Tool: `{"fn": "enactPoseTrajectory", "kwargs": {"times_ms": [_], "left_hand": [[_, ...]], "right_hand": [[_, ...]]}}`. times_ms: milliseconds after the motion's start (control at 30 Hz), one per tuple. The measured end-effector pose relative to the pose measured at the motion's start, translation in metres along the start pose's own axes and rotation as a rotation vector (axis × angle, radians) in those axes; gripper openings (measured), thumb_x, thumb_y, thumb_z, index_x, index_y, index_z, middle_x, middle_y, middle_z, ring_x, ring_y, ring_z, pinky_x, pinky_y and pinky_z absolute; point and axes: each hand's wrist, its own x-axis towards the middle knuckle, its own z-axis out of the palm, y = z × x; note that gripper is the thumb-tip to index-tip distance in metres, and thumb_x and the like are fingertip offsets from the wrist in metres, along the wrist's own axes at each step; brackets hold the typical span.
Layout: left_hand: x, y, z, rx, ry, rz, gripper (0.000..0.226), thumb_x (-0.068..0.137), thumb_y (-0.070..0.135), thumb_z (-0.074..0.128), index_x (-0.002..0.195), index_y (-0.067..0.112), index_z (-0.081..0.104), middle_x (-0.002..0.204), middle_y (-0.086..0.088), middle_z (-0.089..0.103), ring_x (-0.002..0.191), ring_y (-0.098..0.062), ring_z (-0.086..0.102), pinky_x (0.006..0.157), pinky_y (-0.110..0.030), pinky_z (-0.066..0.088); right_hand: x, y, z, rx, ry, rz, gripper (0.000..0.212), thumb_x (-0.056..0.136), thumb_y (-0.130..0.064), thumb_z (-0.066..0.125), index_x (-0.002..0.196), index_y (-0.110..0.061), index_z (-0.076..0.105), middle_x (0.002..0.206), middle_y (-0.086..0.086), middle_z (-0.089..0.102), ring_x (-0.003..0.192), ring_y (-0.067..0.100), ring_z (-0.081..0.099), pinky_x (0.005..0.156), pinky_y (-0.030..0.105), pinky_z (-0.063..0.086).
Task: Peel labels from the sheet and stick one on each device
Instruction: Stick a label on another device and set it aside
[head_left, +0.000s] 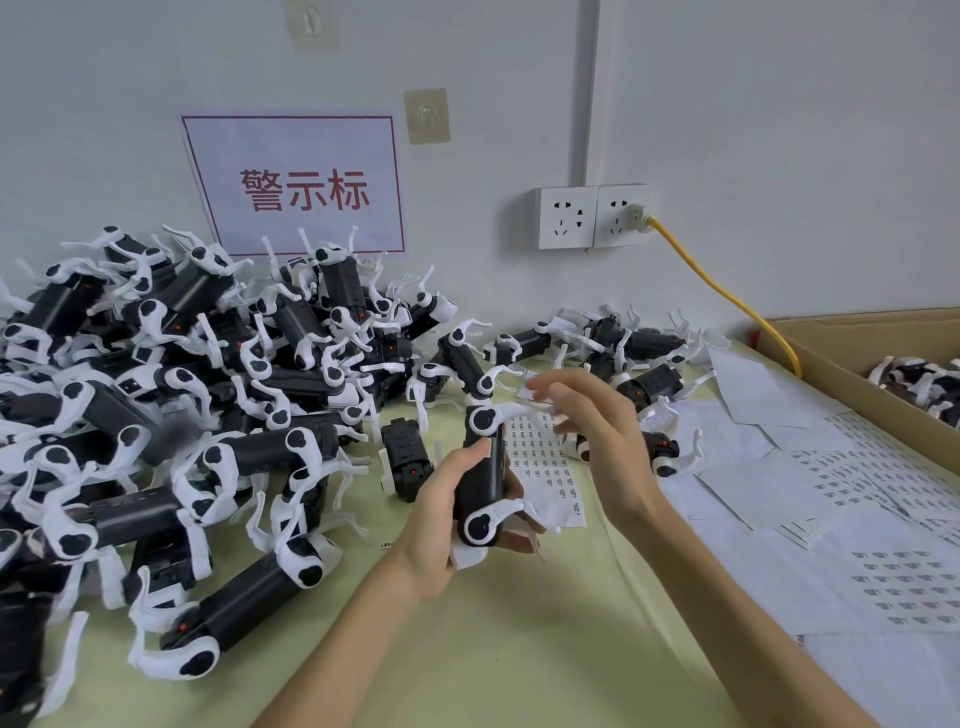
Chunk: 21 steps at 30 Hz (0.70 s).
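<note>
The left hand (441, 519) clamps a device (480, 478). Right of the device the right hand (592, 415) blurs, fingers loosely apart; a hasty press could set a label crooked.

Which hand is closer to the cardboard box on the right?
Right. The right hand hovers over the label sheet, left of the cardboard box; the left hand grips a device even farther left.

White wall (779, 130) — double socket (592, 217), yellow-green table (493, 649)

Black-and-white devices (480, 470), pale yellow-green table (493, 649), yellow cable (727, 291)
</note>
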Motion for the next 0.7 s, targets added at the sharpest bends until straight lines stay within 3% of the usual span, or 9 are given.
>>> {"fn": "enactPoseTrajectory", "kwargs": {"times_ms": [100, 233, 367, 467, 600, 700], "left_hand": [[0.0, 0.004, -0.002, 0.11, -0.057, -0.049, 0.043, 0.074, 0.045, 0.073, 0.093, 0.007, 0.063, 0.081, -0.013, 0.06, 0.087, -0.034, 0.054, 0.084, -0.052, 0.051], [0.0, 0.006, -0.002, 0.333, -0.125, -0.07, 0.048, 0.073, 0.049, 0.074, 0.096, 0.008, 0.062, 0.077, -0.015, 0.061, 0.084, -0.037, 0.056, 0.085, -0.051, 0.044], [-0.002, 0.007, -0.004, 0.483, -0.095, -0.056, 0.043, 0.074, 0.059, 0.072, 0.084, 0.017, 0.074, 0.077, -0.015, 0.067, 0.078, -0.034, 0.063, 0.081, -0.045, 0.048], [-0.001, 0.003, -0.005, 0.576, -0.05, -0.08, 0.049, 0.072, 0.064, 0.068, 0.086, 0.017, 0.074, 0.08, -0.014, 0.069, 0.079, -0.033, 0.067, 0.081, -0.044, 0.045], [0.001, 0.004, -0.005, 0.538, -0.007, -0.099, 0.052, 0.065, 0.059, 0.073, 0.088, 0.013, 0.073, 0.08, -0.017, 0.067, 0.075, -0.035, 0.065, 0.081, -0.046, 0.042], [0.002, 0.004, -0.008, 0.432, -0.101, -0.147, 0.066, 0.074, 0.063, 0.075, 0.101, 0.003, 0.074, 0.085, -0.019, 0.065, 0.076, -0.034, 0.066, 0.079, -0.046, 0.047]], "right_hand": [[0.001, -0.001, -0.004, -0.086, -0.216, 0.061, 0.035, 0.088, -0.044, 0.056, 0.114, -0.029, 0.073, 0.127, -0.01, 0.064, 0.115, 0.004, 0.06, 0.092, 0.028, 0.045], [0.002, -0.005, -0.013, -0.1, -0.467, 0.185, 0.034, 0.09, -0.042, 0.058, 0.108, -0.019, 0.076, 0.108, -0.001, 0.073, 0.095, 0.013, 0.063, 0.073, 0.028, 0.046], [0.002, -0.003, -0.012, -0.142, -0.493, 0.201, 0.034, 0.091, -0.041, 0.057, 0.1, -0.015, 0.077, 0.101, 0.008, 0.071, 0.083, 0.013, 0.058, 0.066, 0.028, 0.042], [0.001, 0.001, -0.009, -0.22, -0.514, 0.194, 0.036, 0.09, -0.043, 0.056, 0.098, -0.013, 0.075, 0.094, 0.002, 0.071, 0.079, 0.013, 0.058, 0.066, 0.034, 0.042], [0.003, 0.004, -0.013, -0.297, -0.525, 0.194, 0.039, 0.088, -0.052, 0.058, 0.094, -0.017, 0.074, 0.094, 0.002, 0.071, 0.081, 0.015, 0.06, 0.069, 0.029, 0.044], [0.005, 0.007, -0.017, -0.192, -0.516, 0.235, 0.053, 0.083, -0.055, 0.062, 0.091, -0.003, 0.069, 0.084, 0.012, 0.064, 0.071, 0.018, 0.054, 0.064, 0.029, 0.041]]}}
